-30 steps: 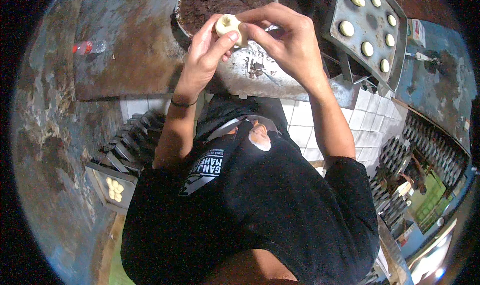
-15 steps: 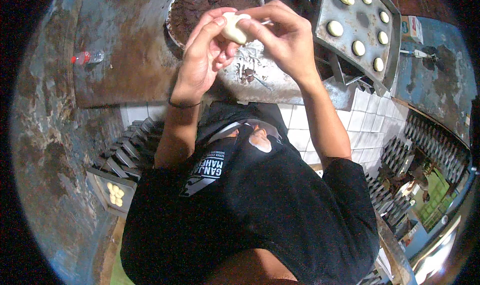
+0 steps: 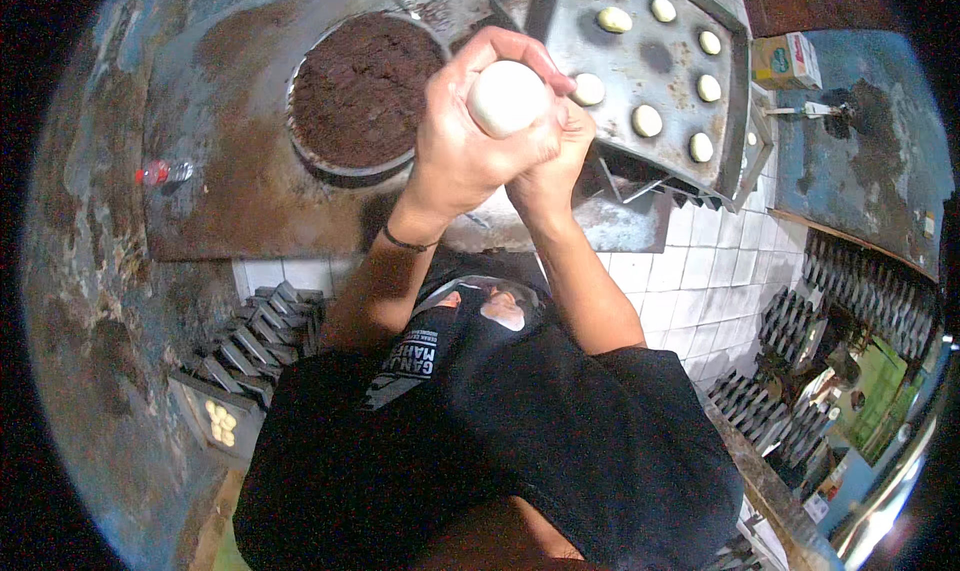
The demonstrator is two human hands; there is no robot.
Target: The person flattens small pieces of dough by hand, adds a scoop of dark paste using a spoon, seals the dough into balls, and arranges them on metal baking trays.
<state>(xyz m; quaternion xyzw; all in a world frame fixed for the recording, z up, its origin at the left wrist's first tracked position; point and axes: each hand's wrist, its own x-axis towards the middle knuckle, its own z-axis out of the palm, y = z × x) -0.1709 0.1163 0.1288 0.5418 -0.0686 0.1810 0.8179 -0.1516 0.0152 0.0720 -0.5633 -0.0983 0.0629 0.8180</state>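
Note:
A smooth white dough ball (image 3: 508, 99) bulges out of my closed left hand (image 3: 465, 136), whose fingers and thumb curl around it. Against its side presses my right hand (image 3: 556, 166), closed in around the lower right of the ball. Most of its fingers are hidden behind the left hand. Just left of my hands, a round metal pan (image 3: 293, 131) holds crumbly dark brown filling (image 3: 365, 91). On the right, several pale, flattened dough rounds (image 3: 647, 121) lie spaced out on a metal baking tray (image 3: 680, 91).
A small clear bottle with a red cap (image 3: 165, 173) lies at the left of the worn table (image 3: 230, 211). Beyond the tray stands a cardboard box (image 3: 785, 63). Stacked metal pans (image 3: 245, 341) and a tin of dough pieces (image 3: 220, 423) sit at lower left.
My fingers were pinching an irregular dough piece; now my hands are clasped and the dough shows as a round ball. The hands came lower and closer together, and the view shifted, showing more of the pan.

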